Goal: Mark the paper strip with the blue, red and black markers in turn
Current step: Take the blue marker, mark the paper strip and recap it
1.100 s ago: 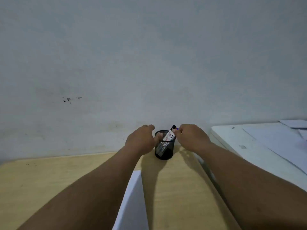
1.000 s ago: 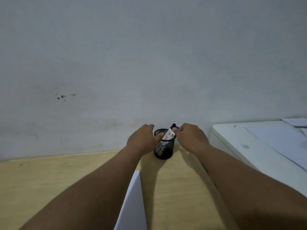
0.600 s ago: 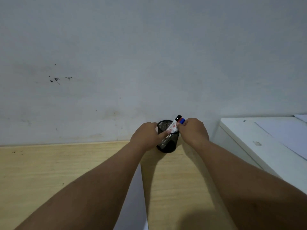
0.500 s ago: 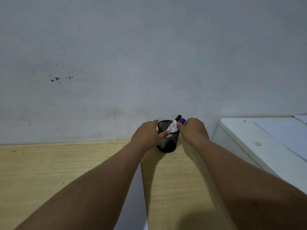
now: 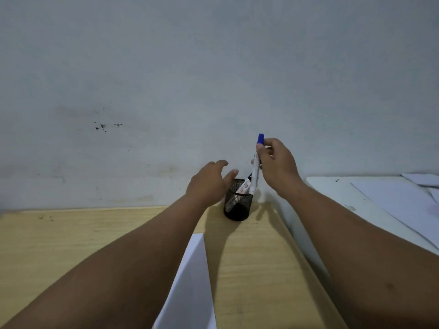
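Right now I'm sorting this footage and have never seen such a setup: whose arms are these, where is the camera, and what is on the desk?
The camera sits on a person's head, looking forward and down, so the arms are that person's own. The right hand holds a blue-capped marker, its lower end at the rim of a black mesh pen cup where another marker stays. The left hand is open beside the cup. On the wooden desk lies a white paper strip.

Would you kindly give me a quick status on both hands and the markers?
Right hand gripping blue marker, tip at mesh cup rim. Left hand open beside cup. Paper strip unmarked, path clear.
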